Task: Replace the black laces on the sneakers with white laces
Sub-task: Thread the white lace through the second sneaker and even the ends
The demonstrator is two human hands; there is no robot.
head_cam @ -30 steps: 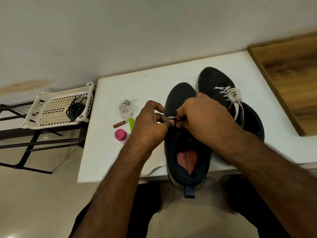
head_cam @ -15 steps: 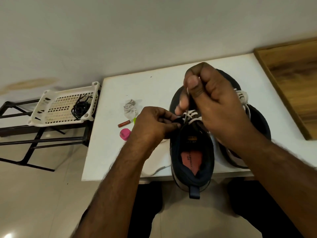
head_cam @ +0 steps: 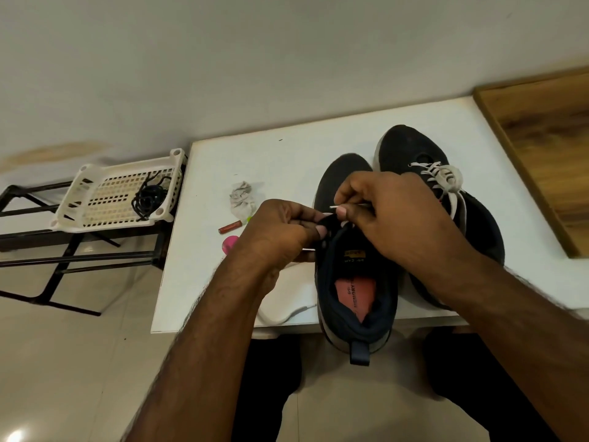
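Two dark sneakers stand side by side on a white table (head_cam: 287, 154). The near sneaker (head_cam: 353, 298) faces away from me, heel over the table's front edge. My left hand (head_cam: 280, 234) pinches its upper left eyelet flap. My right hand (head_cam: 392, 212) pinches the tip of a white lace (head_cam: 333, 207) just above that flap. The lace's other end (head_cam: 287, 317) trails over the table by my left wrist. The far right sneaker (head_cam: 439, 186) carries a white lace tied in a bow. Black laces (head_cam: 148, 196) lie bunched in a white basket (head_cam: 95, 199).
The basket sits on a black metal rack (head_cam: 38, 244) left of the table. A crumpled wrapper (head_cam: 242, 196), a small red tube (head_cam: 229, 227) and a pink cap (head_cam: 230, 243) lie left of my hands. A wooden surface (head_cam: 548, 145) borders the table's right edge.
My right hand, raised high with the lace half a second ago, has come down to the eyelet flap again. My left hand has stayed on the flap.
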